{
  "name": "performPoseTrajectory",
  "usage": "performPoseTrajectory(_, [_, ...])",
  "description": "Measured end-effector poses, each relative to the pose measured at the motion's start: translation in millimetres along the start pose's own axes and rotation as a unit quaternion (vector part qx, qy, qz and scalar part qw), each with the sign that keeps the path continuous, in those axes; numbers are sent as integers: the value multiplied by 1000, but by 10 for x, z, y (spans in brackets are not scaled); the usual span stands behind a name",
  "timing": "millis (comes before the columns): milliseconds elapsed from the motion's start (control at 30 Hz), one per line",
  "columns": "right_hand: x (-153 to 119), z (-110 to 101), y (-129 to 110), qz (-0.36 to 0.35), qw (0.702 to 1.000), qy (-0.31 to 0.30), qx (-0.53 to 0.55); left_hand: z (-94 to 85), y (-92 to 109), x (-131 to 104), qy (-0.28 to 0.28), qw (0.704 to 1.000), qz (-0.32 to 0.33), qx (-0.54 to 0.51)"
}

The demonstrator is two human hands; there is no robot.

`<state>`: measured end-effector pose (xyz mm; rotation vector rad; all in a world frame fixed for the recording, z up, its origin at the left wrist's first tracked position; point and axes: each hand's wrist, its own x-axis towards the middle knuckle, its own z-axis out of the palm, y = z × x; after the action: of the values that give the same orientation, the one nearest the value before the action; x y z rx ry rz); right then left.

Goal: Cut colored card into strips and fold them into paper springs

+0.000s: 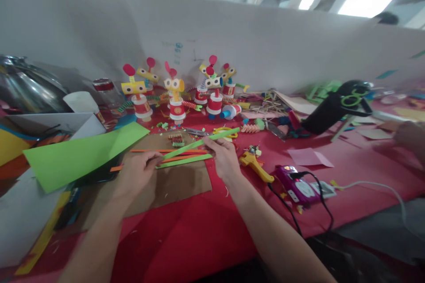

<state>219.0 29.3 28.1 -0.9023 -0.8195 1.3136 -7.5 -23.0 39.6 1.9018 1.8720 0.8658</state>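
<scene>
A long green paper strip [189, 147] is stretched between my two hands above a brown cardboard sheet [186, 179]. My left hand [141, 170] pinches its left end, and my right hand [221, 154] grips it farther along, with the tip sticking out past the fingers. Another green strip [186, 161] and orange strips [175, 158] lie just below on the cardboard. Behind them sit small folded paper springs [177, 140], next to scissors with yellow handles [226, 131]. A wide green paper sheet [86, 152] lies to the left of my left hand.
Several paper-cup figures [177, 108] stand at the back by the partition. Right of my arm lie a yellow glue gun [255, 166] and a purple power strip [295, 185] with cords. A metal jug [29, 86] stands far left. Another person's hand [410, 139] shows at the right edge.
</scene>
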Motion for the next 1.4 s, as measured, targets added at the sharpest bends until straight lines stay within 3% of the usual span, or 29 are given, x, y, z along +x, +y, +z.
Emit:
performPoseTrajectory(67, [66,-41,-66,-11,999,41,27,-79,-105,37,29,999,-26,26])
performPoseTrajectory(133, [91,-52,-107,-15,995,78,68,-138,-186,65,117,991,-67,19])
performPoseTrajectory(200, [74,-30,-112,-14,987,102,122,-150,-208,77,256,959,-106,-50])
performPoseTrajectory(233, [50,-8,-100,-9,984,103,144,-132,-187,74,303,940,-118,-104])
performPoseTrajectory(267, [17,21,-78,2,983,94,159,-97,-145,65,309,928,-124,-166])
performPoseTrajectory(300, [-23,55,-47,19,984,77,162,-46,-83,50,280,923,-126,-231])
performPoseTrajectory(367, [-116,129,35,58,987,27,145,87,79,8,100,919,-119,-361])
performPoseTrajectory(400, [-162,163,81,73,988,3,133,159,165,-15,39,895,-123,-426])
performPoseTrajectory(467, [-238,214,163,78,990,-34,113,286,314,-54,20,836,-135,-531])
performPoseTrajectory(533, [-287,240,219,66,991,-50,103,372,406,-79,67,791,-149,-590])
performPoseTrajectory(600, [-319,254,245,59,992,-55,100,418,442,-95,117,767,-160,-610])
performPoseTrajectory(667, [-355,271,250,63,991,-71,99,444,448,-115,134,765,-160,-609])
performPoseTrajectory(767, [-422,307,246,55,989,-113,83,477,452,-157,110,777,-141,-603])
performPoseTrajectory(933, [-469,325,255,40,992,-110,55,506,478,-206,71,798,-137,-583])
performPoseTrajectory(1100, [-465,319,240,70,990,-105,63,482,452,-221,122,849,-117,-501])
performPoseTrajectory(1233, [-435,315,211,72,988,-123,61,464,342,-208,126,880,-105,-447])
performPoseTrajectory(1300, [-389,295,205,71,990,-107,62,454,303,-175,144,863,-125,-469])
performPoseTrajectory(1400, [-289,238,181,57,994,-57,79,403,298,-103,196,809,-164,-530])
